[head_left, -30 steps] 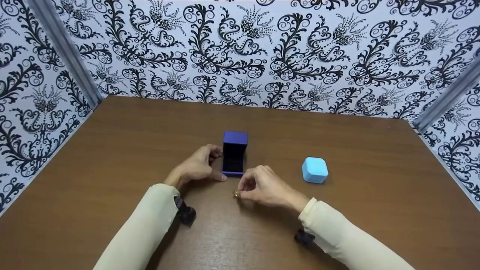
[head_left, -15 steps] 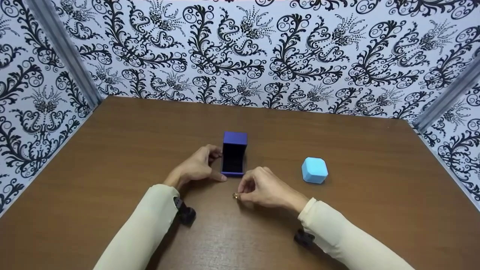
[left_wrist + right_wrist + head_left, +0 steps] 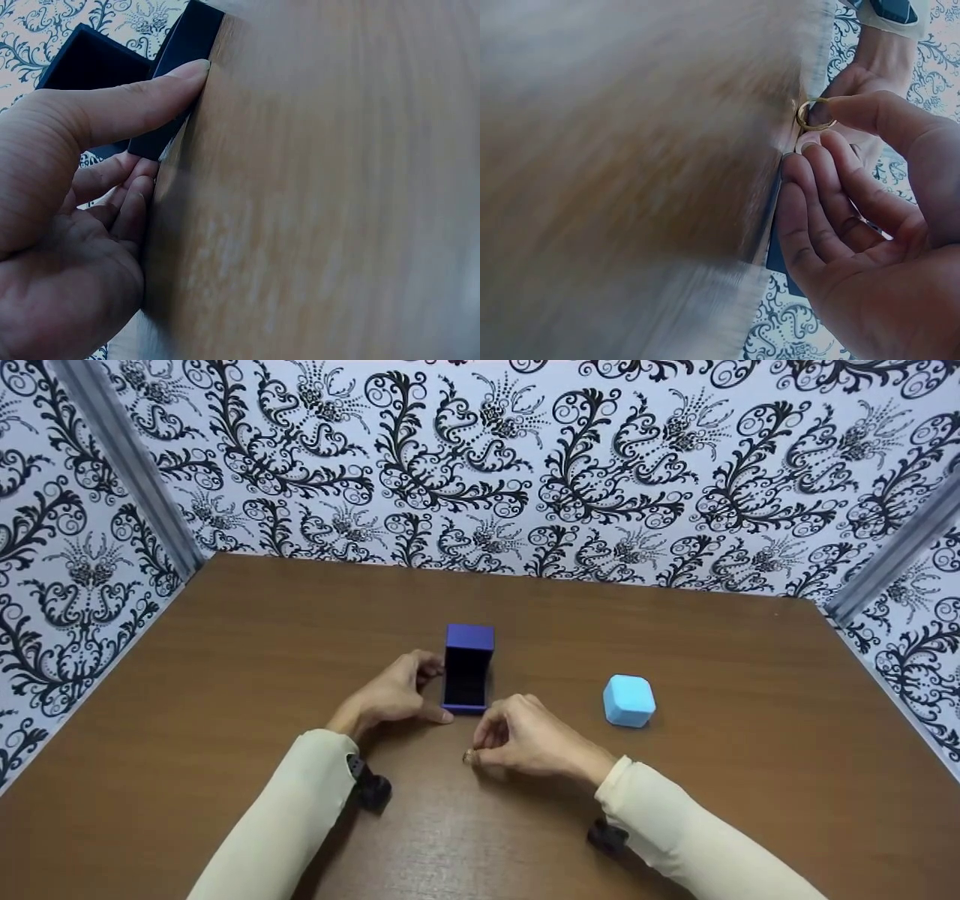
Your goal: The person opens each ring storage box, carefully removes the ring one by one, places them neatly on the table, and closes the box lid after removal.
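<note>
A blue ring box (image 3: 469, 637) with a black inside stands with its lid raised on the brown table. My left hand (image 3: 394, 690) is at its left side, the thumb along the front edge and the fingers by the side; the left wrist view shows the thumb (image 3: 142, 105) pressed on the dark base (image 3: 176, 79). In front of the box, my right hand (image 3: 532, 739) pinches a small gold ring (image 3: 469, 757) between thumb and fingers, close to the tabletop. The right wrist view shows the ring (image 3: 802, 115) upright at the thumb tip.
A light blue rounded box (image 3: 629, 700) sits on the table (image 3: 712, 675) to the right of my right hand. Patterned black-and-white panels (image 3: 480, 465) stand behind the table and at both sides. A dark camera is strapped at each wrist.
My right hand has moved the ring slightly toward me and turned it a little. The left hand and the blue box have hardly moved.
</note>
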The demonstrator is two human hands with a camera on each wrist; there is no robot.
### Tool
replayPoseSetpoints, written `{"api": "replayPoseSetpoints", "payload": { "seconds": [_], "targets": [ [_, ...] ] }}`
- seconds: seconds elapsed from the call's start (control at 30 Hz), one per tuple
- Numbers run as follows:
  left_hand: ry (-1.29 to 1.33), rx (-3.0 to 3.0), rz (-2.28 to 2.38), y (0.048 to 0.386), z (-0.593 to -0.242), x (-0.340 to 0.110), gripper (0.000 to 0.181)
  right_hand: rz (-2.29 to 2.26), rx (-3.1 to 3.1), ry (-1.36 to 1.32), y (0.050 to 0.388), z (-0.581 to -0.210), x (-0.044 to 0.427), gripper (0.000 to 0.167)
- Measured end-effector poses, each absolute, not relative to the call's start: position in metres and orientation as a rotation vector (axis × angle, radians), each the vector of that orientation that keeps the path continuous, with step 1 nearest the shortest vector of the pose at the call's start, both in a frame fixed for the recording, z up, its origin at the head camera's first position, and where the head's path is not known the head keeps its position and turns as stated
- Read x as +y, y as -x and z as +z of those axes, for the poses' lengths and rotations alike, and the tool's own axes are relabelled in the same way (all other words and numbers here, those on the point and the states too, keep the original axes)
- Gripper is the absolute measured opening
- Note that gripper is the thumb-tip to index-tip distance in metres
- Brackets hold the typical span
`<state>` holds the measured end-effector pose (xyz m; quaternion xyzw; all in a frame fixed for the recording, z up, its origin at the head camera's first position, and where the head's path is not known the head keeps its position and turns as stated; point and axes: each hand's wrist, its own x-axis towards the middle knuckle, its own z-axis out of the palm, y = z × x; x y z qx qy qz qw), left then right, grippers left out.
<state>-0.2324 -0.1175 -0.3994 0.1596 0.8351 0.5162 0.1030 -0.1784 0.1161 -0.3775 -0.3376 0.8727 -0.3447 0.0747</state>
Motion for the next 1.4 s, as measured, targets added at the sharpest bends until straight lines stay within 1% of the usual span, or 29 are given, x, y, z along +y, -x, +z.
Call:
{"api": "replayPoseSetpoints", "payload": {
  "seconds": [0.37, 0.87, 1.2, 1.4],
  "targets": [
    [-0.451, 2.444, 1.517, 0.232, -0.398, -0.117, 0.081, -1.039, 2.604, 1.022, 0.177, -0.376, 0.116, 0.010],
    [-0.451, 2.448, 1.523, 0.231, -0.399, -0.117, 0.078, -1.117, 2.595, 0.975, 0.182, -0.369, 0.121, 0.012],
    [-0.456, 2.450, 1.513, 0.232, -0.399, -0.117, 0.078, -1.138, 2.617, 0.999, 0.187, -0.367, 0.127, 0.029],
    [-0.457, 2.456, 1.504, 0.232, -0.398, -0.118, 0.078, -1.154, 2.630, 0.956, 0.191, -0.363, 0.132, 0.039]
  ]
}}
